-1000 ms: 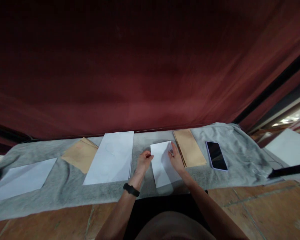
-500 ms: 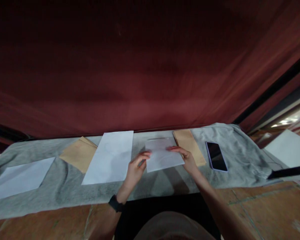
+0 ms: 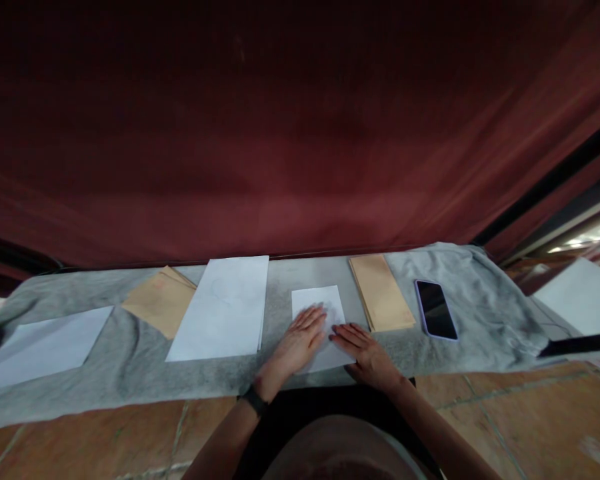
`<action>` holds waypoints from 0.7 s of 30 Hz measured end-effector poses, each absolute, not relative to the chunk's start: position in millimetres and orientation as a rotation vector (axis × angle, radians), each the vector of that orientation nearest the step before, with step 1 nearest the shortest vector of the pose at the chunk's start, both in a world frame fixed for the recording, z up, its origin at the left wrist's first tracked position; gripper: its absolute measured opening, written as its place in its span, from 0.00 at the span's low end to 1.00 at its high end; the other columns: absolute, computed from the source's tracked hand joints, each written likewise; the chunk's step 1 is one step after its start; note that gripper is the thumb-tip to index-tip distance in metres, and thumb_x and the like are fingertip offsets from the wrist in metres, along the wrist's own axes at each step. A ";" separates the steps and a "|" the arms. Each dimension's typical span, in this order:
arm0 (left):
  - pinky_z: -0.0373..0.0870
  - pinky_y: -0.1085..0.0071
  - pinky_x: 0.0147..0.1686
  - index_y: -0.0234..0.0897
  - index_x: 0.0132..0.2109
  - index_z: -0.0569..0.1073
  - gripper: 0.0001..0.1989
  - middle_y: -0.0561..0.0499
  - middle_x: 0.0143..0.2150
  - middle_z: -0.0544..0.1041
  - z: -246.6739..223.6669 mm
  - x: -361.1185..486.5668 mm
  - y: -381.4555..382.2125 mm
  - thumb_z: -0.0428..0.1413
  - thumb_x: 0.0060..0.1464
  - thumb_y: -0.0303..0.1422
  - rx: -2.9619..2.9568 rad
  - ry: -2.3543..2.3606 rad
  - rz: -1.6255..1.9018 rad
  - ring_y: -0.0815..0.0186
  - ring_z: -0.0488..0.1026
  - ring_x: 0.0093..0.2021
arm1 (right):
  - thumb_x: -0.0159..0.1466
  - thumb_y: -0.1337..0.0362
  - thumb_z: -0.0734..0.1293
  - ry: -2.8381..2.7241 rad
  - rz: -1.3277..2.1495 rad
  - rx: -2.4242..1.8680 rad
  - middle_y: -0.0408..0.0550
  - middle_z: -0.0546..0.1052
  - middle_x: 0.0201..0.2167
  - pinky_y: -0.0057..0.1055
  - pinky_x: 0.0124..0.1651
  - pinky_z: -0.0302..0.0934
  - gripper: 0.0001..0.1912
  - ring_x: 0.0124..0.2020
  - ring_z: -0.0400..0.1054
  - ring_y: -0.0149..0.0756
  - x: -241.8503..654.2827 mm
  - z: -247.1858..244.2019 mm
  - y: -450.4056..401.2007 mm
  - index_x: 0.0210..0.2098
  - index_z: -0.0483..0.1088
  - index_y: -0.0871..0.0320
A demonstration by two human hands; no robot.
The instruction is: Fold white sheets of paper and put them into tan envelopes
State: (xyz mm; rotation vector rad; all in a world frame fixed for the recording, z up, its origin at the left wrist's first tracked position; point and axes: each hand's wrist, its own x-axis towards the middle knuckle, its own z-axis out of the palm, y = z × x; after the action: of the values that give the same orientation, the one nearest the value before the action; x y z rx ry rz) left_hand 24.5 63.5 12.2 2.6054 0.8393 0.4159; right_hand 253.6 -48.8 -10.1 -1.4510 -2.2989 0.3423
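A small white sheet of paper (image 3: pixel 330 300), which looks folded, lies on the grey cloth (image 3: pixel 200 381) in front of me. My left hand (image 3: pixel 303 339) rests flat on its left and middle part, fingers stretched forward. On the sheet's right edge lies my right hand (image 3: pixel 366 353), its fingers also extended and nothing gripped. Both palms hide part of the paper's near half. To the left is a stack of larger white paper (image 3: pixel 225 310), and to the right a pile of brown envelopes (image 3: pixel 384 293).
More brown envelopes (image 3: pixel 160 301) lie fanned out on the left, beyond them another white sheet (image 3: pixel 50 347). A phone (image 3: pixel 436 310) in a lilac case sits at the right. Dark red fabric (image 3: pixel 290 167) rises behind the cloth-covered surface.
The white paper has come down from between my fingers onto the cloth, closer to me. Both hands have gone from holding its edges to lying flat on it.
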 end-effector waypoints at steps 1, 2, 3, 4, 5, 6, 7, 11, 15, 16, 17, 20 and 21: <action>0.55 0.58 0.71 0.41 0.68 0.65 0.23 0.48 0.72 0.61 10.1 39.7 65.5 0.46 0.70 0.35 2.644 0.812 0.363 0.63 0.56 0.73 | 0.55 0.71 0.66 -2.308 0.339 -1.449 0.55 0.66 0.68 0.53 0.72 0.51 0.41 0.69 0.58 0.46 253.0 -8.8 -48.9 0.68 0.62 0.56; 0.52 0.57 0.72 0.41 0.69 0.63 0.23 0.48 0.73 0.60 6.9 53.7 67.8 0.44 0.71 0.36 2.667 0.802 0.327 0.64 0.54 0.73 | 0.55 0.71 0.66 -2.313 0.335 -1.449 0.55 0.67 0.67 0.52 0.72 0.51 0.41 0.69 0.58 0.46 252.4 -8.1 -49.1 0.69 0.61 0.56; 0.50 0.57 0.72 0.40 0.70 0.62 0.24 0.48 0.73 0.59 3.0 65.7 70.6 0.43 0.71 0.37 2.688 0.796 0.307 0.63 0.53 0.74 | 0.55 0.72 0.66 -2.317 0.331 -1.450 0.55 0.67 0.67 0.52 0.72 0.50 0.41 0.69 0.58 0.46 252.0 -7.8 -49.5 0.69 0.61 0.56; 0.49 0.56 0.73 0.40 0.70 0.61 0.24 0.47 0.73 0.59 -0.9 74.9 74.0 0.43 0.71 0.38 2.711 0.797 0.307 0.63 0.52 0.74 | 0.56 0.72 0.66 -2.322 0.327 -1.450 0.55 0.67 0.67 0.51 0.73 0.50 0.40 0.69 0.58 0.45 251.8 -7.9 -50.0 0.68 0.62 0.56; 0.47 0.55 0.73 0.40 0.71 0.60 0.25 0.47 0.74 0.58 -4.6 81.1 78.1 0.43 0.71 0.39 2.732 0.807 0.312 0.63 0.51 0.74 | 0.57 0.72 0.66 -2.327 0.324 -1.450 0.54 0.67 0.67 0.51 0.73 0.51 0.39 0.69 0.58 0.45 251.7 -8.1 -50.6 0.68 0.62 0.56; 0.46 0.55 0.73 0.40 0.71 0.60 0.25 0.47 0.74 0.58 -7.7 84.3 82.8 0.43 0.71 0.40 2.752 0.822 0.317 0.63 0.51 0.74 | 0.57 0.73 0.66 -2.330 0.321 -1.454 0.54 0.67 0.68 0.51 0.73 0.51 0.39 0.69 0.58 0.44 251.7 -8.5 -51.3 0.68 0.62 0.55; 0.45 0.55 0.73 0.40 0.71 0.59 0.26 0.47 0.74 0.58 -10.0 84.6 88.0 0.43 0.71 0.40 2.768 0.846 0.321 0.63 0.50 0.75 | 0.58 0.73 0.65 -2.331 0.318 -1.459 0.53 0.66 0.68 0.50 0.72 0.51 0.38 0.69 0.59 0.44 251.8 -8.7 -51.9 0.68 0.62 0.55; 0.45 0.55 0.73 0.39 0.72 0.58 0.26 0.47 0.74 0.56 -12.8 66.5 108.4 0.42 0.71 0.40 2.790 0.988 0.291 0.62 0.50 0.75 | 0.60 0.73 0.65 -2.327 0.315 -1.472 0.52 0.65 0.69 0.50 0.72 0.53 0.36 0.69 0.60 0.43 252.6 -8.7 -53.0 0.67 0.63 0.53; 0.47 0.54 0.73 0.37 0.72 0.58 0.27 0.43 0.74 0.57 -12.2 36.7 119.1 0.42 0.71 0.39 2.760 1.150 0.291 0.61 0.51 0.74 | 0.60 0.73 0.66 -2.316 0.324 -1.468 0.51 0.65 0.69 0.51 0.72 0.53 0.36 0.69 0.59 0.43 253.0 -8.8 -53.4 0.68 0.62 0.53; 0.48 0.54 0.73 0.36 0.72 0.58 0.27 0.43 0.73 0.58 -12.3 28.9 120.1 0.43 0.70 0.39 2.747 1.173 0.303 0.60 0.52 0.74 | 0.60 0.73 0.65 -2.313 0.324 -1.465 0.51 0.65 0.69 0.51 0.72 0.53 0.36 0.69 0.59 0.43 253.1 -9.1 -53.5 0.68 0.62 0.53; 0.49 0.54 0.72 0.36 0.71 0.59 0.27 0.43 0.73 0.58 -12.4 21.1 120.3 0.43 0.70 0.38 2.729 1.191 0.320 0.59 0.53 0.74 | 0.61 0.73 0.65 -2.310 0.322 -1.462 0.51 0.65 0.69 0.51 0.72 0.53 0.35 0.69 0.59 0.43 253.2 -9.4 -53.6 0.68 0.63 0.53; 0.53 0.53 0.71 0.36 0.69 0.64 0.25 0.43 0.71 0.62 -13.2 -3.0 116.2 0.44 0.68 0.34 2.627 1.218 0.403 0.59 0.58 0.72 | 0.64 0.71 0.65 -2.292 0.313 -1.453 0.52 0.66 0.68 0.51 0.72 0.54 0.33 0.68 0.60 0.43 254.4 -11.2 -53.9 0.67 0.63 0.53; 0.55 0.53 0.71 0.36 0.67 0.67 0.24 0.44 0.70 0.65 -13.4 -11.2 112.4 0.44 0.67 0.31 2.577 1.204 0.442 0.60 0.59 0.71 | 0.65 0.71 0.65 -2.285 0.313 -1.447 0.52 0.67 0.68 0.52 0.71 0.54 0.32 0.68 0.61 0.43 255.0 -11.9 -53.9 0.67 0.63 0.53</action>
State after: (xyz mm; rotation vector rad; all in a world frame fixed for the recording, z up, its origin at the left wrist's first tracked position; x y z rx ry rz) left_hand -11.2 112.4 -13.4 2.5772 1.2044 0.4417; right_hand 255.0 -53.9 -11.9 -1.4473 -2.2852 0.3132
